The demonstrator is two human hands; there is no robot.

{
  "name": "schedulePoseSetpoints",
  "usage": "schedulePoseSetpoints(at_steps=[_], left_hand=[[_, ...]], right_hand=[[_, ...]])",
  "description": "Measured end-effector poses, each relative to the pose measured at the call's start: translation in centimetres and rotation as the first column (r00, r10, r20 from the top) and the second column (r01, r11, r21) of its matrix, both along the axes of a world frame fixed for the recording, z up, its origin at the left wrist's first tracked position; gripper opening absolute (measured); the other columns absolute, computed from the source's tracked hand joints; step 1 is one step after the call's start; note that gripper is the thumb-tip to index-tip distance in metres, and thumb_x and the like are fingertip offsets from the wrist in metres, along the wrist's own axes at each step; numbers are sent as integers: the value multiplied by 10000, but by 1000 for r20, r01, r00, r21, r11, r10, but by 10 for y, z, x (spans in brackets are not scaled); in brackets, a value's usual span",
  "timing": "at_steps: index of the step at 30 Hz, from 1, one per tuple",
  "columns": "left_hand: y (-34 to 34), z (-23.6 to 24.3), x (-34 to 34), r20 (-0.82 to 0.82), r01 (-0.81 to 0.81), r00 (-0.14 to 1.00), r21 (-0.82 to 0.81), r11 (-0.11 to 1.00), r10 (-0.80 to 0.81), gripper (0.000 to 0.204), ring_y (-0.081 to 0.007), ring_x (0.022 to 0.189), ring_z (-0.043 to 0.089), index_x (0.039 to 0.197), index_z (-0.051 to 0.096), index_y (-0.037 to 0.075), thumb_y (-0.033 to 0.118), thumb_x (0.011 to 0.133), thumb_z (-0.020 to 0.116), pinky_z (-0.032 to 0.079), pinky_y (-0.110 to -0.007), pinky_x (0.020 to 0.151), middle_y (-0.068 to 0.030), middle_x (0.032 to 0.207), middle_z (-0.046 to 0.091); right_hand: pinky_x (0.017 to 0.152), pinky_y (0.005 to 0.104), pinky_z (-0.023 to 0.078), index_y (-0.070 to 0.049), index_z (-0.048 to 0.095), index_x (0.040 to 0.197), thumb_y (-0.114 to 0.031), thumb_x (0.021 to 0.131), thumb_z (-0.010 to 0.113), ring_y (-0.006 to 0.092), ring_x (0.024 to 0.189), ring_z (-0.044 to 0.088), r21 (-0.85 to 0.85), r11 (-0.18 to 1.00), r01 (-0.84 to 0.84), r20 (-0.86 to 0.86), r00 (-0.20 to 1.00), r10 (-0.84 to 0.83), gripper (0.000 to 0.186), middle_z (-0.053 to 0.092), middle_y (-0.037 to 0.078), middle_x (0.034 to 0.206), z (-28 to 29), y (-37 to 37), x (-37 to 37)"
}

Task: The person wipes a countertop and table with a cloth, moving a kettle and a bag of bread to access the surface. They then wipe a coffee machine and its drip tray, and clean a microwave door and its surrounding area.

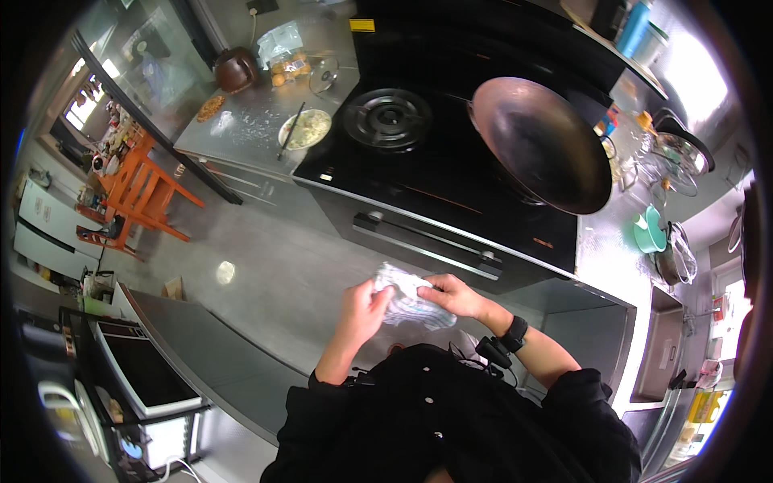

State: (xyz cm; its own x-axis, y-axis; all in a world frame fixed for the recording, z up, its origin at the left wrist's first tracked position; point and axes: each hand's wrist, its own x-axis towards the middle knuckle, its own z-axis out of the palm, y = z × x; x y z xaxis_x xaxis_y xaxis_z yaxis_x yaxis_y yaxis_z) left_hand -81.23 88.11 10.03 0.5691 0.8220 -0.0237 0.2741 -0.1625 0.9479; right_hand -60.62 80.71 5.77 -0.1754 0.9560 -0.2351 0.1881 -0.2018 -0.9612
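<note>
Fisheye view w/ heavy black vignette all round; straight edges of the stove (435, 173) bow toward the rim. Daylight from upper right, blown out to white glare near the steel tabletop (600, 258) there; more light thru the window (88, 109) at far left. Floor (274, 266) evenly lit, one small bright reflection spot. Wok (539, 141) shows soft sheen. Lower frame dim: black clothing loses detail. Centre fairly sharp; edges smeared, soft.

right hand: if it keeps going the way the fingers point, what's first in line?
The right hand points toward the left hand, so it would first meet the crumpled white bag both hold, then the left fingers; depth looks shared.
</note>
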Motion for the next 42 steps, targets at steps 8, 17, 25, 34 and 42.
schedulePoseSetpoints(at_steps=[8, 17, 25, 34, 42], left_hand=[[129, -24, -73, 7, -581, 814, 0, 814, 581, 231, -67, 500, 385, 1017, 605, 5, 151, 842, 641, 299, -280, 464, 14, 536, 444], [245, -18, -153, -235, -284, 921, 145, 948, 311, 343, -271, 821, 580, 999, 631, 2, 136, 703, 742, 459, -326, 705, -121, 908, 596], [374, -50, -251, 178, -404, 787, -574, 712, 590, 156, -152, 749, 616, 935, 621, -24, 76, 855, 531, 489, -259, 681, -69, 871, 649], [583, -30, -390, 359, -307, 591, -728, 613, 723, 410, -287, 1072, 574, 1188, 508, -28, 291, 946, 416, 451, -419, 936, -160, 1157, 593], [783, -21, -425, 621, -111, 693, -410, 905, 366, 400, -218, 1061, 576, 1242, 456, -27, 181, 901, 468, 458, -361, 905, -131, 1149, 587]], right_hand=[[832, 300, 459, 8, 596, 1144, -257, 810, 710, 163, 905, 578, -40, 938, -344, -155, 930, 334, 441, 653, 98, 1024, 24, 172, -61], [711, 272, 443, -5, 623, 1000, -291, 857, 632, 88, 795, 520, 9, 852, -523, -324, 805, 497, 319, 619, 13, 860, 4, 369, -145], [879, 288, 437, -31, 539, 1208, -198, 894, 582, 132, 1006, 531, 127, 872, -472, -223, 843, 489, 358, 596, 58, 1093, -23, 499, -223], [918, 277, 418, -22, 552, 1182, -124, 933, 526, 133, 1045, 535, -36, 998, -55, -284, 958, 43, 271, 595, 56, 1098, -9, 593, -249], [892, 283, 454, 34, 540, 1141, -56, 936, 473, 160, 983, 579, -94, 963, 252, -307, 913, -269, 233, 615, 100, 1021, 2, 658, -258]])
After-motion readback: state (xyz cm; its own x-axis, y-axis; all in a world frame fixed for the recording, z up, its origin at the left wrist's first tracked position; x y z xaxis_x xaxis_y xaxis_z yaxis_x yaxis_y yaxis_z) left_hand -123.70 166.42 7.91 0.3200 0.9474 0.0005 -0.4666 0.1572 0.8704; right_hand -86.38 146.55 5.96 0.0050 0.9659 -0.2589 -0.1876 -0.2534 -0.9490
